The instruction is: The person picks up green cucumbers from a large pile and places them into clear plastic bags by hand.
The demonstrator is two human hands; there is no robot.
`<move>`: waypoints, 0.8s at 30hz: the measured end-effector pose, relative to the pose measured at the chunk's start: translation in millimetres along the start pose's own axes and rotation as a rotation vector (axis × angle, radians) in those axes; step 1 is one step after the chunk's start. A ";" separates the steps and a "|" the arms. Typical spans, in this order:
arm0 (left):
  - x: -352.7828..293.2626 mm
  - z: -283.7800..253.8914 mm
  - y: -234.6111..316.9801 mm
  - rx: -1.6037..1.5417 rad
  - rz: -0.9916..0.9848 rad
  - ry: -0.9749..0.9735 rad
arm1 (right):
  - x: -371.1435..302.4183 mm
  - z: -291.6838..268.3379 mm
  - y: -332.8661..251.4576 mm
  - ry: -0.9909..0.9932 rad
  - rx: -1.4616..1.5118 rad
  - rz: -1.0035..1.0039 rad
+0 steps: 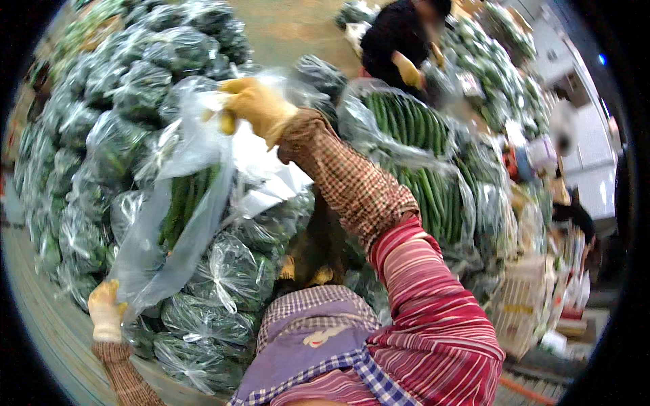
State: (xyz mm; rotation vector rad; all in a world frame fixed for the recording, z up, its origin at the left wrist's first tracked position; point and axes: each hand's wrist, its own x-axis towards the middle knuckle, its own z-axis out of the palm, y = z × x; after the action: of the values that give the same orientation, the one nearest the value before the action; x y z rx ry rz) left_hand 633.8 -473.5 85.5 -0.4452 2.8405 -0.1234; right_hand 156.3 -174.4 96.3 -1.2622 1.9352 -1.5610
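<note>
A clear plastic bag [149,271] is stretched between my two hands, its mouth spread wide, with long dark green cucumbers [184,203] visible inside. My left hand [106,311], in a yellow and white work glove, grips the bag's near left edge. Reaching across, my right hand [256,108] in a yellow glove pinches the far edge of the same bag. White sheets [261,172] lie just beside the bag, under my right forearm. Below it are tied bags of green produce [223,274].
Tied bags [101,149] are heaped along the left. Right of my arm stand open plastic-lined bags of upright cucumbers [406,122]. A person in dark clothes [393,40] and yellow gloves works beyond them. Pale crates [518,304] stand at the right.
</note>
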 end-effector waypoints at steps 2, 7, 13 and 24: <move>11.5 -24.9 45.9 0.076 0.256 0.114 | -39.2 -26.2 -11.5 0.020 -0.132 -0.030; -16.7 -13.1 87.0 0.084 0.234 0.262 | -129.0 -19.2 20.8 0.082 0.630 0.397; -37.2 38.9 79.5 0.027 -0.364 0.301 | -177.0 -2.7 -10.3 -0.058 0.423 0.496; 54.3 -68.9 52.6 -0.978 -0.063 0.868 | -169.1 -16.1 -70.3 0.296 1.014 -0.035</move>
State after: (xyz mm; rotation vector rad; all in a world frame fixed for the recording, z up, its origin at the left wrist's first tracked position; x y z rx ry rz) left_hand 550.1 -437.5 132.1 -0.8035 3.5147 1.4393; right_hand 265.2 -28.7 123.1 -0.6321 0.9222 -2.3611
